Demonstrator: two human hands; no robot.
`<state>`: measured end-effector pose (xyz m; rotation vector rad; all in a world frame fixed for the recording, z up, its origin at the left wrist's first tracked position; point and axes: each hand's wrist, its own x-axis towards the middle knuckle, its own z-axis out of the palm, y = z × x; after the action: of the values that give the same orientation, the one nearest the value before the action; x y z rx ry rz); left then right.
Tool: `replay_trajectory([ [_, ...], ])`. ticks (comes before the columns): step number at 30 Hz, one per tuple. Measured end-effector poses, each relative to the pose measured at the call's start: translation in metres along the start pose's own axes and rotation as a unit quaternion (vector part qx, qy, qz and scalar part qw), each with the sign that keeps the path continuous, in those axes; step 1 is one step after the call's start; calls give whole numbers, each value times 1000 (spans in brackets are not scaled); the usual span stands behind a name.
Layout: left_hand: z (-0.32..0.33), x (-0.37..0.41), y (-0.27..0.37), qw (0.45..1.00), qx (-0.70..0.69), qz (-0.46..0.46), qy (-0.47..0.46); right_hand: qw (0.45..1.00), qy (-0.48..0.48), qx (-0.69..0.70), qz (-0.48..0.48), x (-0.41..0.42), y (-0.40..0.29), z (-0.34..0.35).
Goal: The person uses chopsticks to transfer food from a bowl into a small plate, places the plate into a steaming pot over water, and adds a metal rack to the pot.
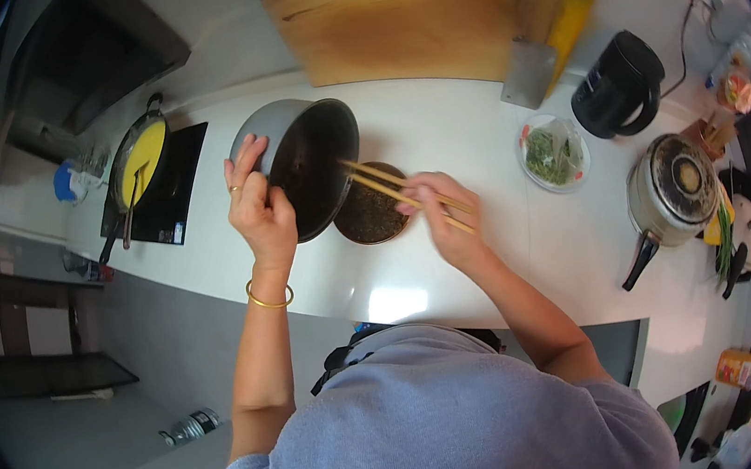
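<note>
My left hand (258, 203) grips the rim of a grey cooking pot (315, 171) with a dark inside. The pot is tilted to the right, its mouth facing a round dark vessel (373, 215) on the white counter. Dark, speckled contents fill that vessel, too unclear to name. Between the fingers of my right hand (447, 215) lies a pair of wooden chopsticks (387, 187). Their tips reach the pot's lower right rim, above the vessel. Any contents left deep in the pot are hard to make out.
A pan of yellow liquid (145, 161) sits on the black cooktop (190, 187) at left. On the right are a plate of chopped greens (552, 155), a black kettle (617, 85) and a lidded pressure cooker (670, 198). A wooden board (406, 23) and a cleaver (528, 75) lean behind.
</note>
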<state>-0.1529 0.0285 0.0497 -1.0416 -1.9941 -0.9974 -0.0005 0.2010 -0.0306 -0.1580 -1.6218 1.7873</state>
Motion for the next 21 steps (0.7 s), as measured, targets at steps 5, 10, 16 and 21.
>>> replay_trajectory([
  [5, 2, -3, 11, 999, -34, 4, -7, 998, -49, -11, -42, 13, 15, 59],
  [10, 3, -4, 15, 999, -23, 38, -4, 989, -51, -116, -78, 4, 22, 50],
  [16, 3, -4, 12, 999, -8, 46, -5, 985, -36, -126, -112, 1, -3, 38],
  [21, 3, 2, 23, 998, -4, 60, -7, 979, -42, -151, -131, 6, 20, 45],
])
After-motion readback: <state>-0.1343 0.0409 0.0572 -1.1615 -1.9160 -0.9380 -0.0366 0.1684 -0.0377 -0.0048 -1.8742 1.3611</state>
